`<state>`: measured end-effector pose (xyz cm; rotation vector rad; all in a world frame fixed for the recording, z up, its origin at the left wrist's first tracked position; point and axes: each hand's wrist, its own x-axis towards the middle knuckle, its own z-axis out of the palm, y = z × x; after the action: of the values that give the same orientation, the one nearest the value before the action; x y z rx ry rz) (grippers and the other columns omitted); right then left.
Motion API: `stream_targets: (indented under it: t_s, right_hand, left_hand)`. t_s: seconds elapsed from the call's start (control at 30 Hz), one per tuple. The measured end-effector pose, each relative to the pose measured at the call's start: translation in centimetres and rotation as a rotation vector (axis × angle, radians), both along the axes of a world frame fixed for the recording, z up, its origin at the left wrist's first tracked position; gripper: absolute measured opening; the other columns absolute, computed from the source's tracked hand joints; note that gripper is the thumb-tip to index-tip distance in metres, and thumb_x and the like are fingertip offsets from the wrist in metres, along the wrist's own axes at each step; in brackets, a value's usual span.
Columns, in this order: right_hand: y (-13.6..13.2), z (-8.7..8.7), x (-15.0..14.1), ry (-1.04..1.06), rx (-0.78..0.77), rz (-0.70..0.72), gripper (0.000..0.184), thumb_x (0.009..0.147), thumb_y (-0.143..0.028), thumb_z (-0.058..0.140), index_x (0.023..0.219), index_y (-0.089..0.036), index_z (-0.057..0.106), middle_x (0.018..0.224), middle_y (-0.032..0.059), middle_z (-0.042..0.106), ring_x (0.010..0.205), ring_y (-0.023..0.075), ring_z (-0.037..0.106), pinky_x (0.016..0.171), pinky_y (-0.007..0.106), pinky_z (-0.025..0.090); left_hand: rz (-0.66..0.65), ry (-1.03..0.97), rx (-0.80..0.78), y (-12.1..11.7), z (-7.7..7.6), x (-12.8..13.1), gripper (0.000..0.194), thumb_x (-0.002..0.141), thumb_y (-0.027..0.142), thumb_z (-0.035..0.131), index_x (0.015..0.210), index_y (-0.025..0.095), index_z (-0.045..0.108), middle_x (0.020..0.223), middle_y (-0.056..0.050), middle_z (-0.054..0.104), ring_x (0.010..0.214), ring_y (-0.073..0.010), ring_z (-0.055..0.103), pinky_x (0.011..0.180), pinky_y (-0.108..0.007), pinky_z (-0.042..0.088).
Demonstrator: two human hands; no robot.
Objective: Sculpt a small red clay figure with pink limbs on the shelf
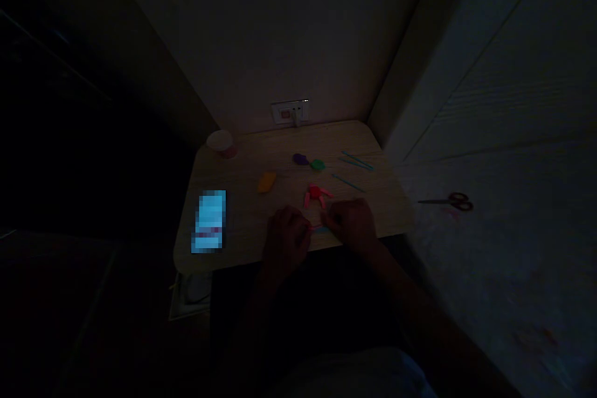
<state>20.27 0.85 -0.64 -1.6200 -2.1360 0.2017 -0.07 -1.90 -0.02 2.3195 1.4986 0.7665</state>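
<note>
Near the front edge of the small wooden table (247, 217), my left hand (286, 236) has its fingers curled in at one end of a thin pink strip (317, 227). Closed at the strip's other end is my right hand (352, 221). A bluish patch shows just under the strip, too dim to name. Just beyond my hands lies a red piece with several pink leg-like strips (316, 193). Farther back are an orange lump (267, 182), a purple piece (300, 159) and a green piece (318, 165). Several thin teal sticks (357, 160) lie to the right.
A lit phone (209, 222) lies at the table's left. A pale cup (221, 141) stands at the back left corner. Behind the table, a wall socket (290, 113) holds a plug. Scissors (450, 201) rest on the floor at the right. The room is very dark.
</note>
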Motion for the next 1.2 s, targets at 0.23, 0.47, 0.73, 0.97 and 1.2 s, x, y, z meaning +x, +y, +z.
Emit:
stream_targets:
  t_s: [0.23, 0.47, 0.73, 0.97, 1.2]
  right_hand:
    - [0.3, 0.0, 0.1, 0.079, -0.035, -0.010, 0.037, 0.097, -0.033, 0.062, 0.062, -0.019, 0.069, 0.063, 0.0027, 0.072, 0.060, 0.0154, 0.061, 0.067, 0.030, 0.031]
    - [0.3, 0.5, -0.6, -0.052, -0.042, -0.071, 0.031, 0.094, -0.033, 0.065, 0.067, -0.020, 0.071, 0.072, 0.0058, 0.077, 0.067, 0.0182, 0.065, 0.074, 0.033, 0.033]
    - [1.5, 0.3, 0.4, 0.148, -0.039, -0.008, 0.045, 0.098, -0.038, 0.060, 0.057, -0.019, 0.063, 0.057, 0.0011, 0.067, 0.054, 0.0129, 0.057, 0.062, 0.029, 0.030]
    - [1.0, 0.3, 0.7, 0.182, -0.020, 0.017, 0.047, 0.097, -0.041, 0.061, 0.055, -0.019, 0.062, 0.056, 0.0011, 0.066, 0.053, 0.0132, 0.056, 0.062, 0.029, 0.031]
    - [0.1, 0.4, -0.3, -0.043, -0.033, 0.011, 0.031, 0.094, -0.031, 0.063, 0.066, -0.020, 0.069, 0.070, 0.0043, 0.075, 0.068, 0.0187, 0.065, 0.073, 0.033, 0.033]
  left_hand:
    - [-0.016, 0.005, 0.031, 0.1, -0.2, -0.1, 0.003, 0.093, 0.024, 0.066, 0.094, 0.021, 0.065, 0.107, -0.006, 0.063, 0.105, -0.0264, 0.057, 0.095, -0.045, 0.045]
    - [-0.010, -0.005, 0.006, 0.1, 0.0, 0.0, 0.003, 0.093, 0.025, 0.066, 0.094, 0.022, 0.066, 0.107, -0.007, 0.063, 0.105, -0.0268, 0.057, 0.095, -0.046, 0.045]
    - [-0.009, -0.004, 0.004, 0.1, -0.1, -0.1, 0.006, 0.096, 0.026, 0.063, 0.094, 0.022, 0.067, 0.108, -0.007, 0.064, 0.106, -0.0270, 0.058, 0.096, -0.046, 0.045]
    - [-0.016, -0.032, -0.015, 0.2, -0.2, -0.1, 0.010, 0.097, 0.027, 0.060, 0.094, 0.024, 0.069, 0.106, -0.006, 0.065, 0.106, -0.0258, 0.058, 0.095, -0.045, 0.045]
    - [-0.007, 0.017, -0.002, 0.0, 0.3, 0.1, 0.008, 0.096, 0.027, 0.061, 0.094, 0.023, 0.068, 0.106, -0.007, 0.065, 0.105, -0.0268, 0.058, 0.095, -0.046, 0.045]
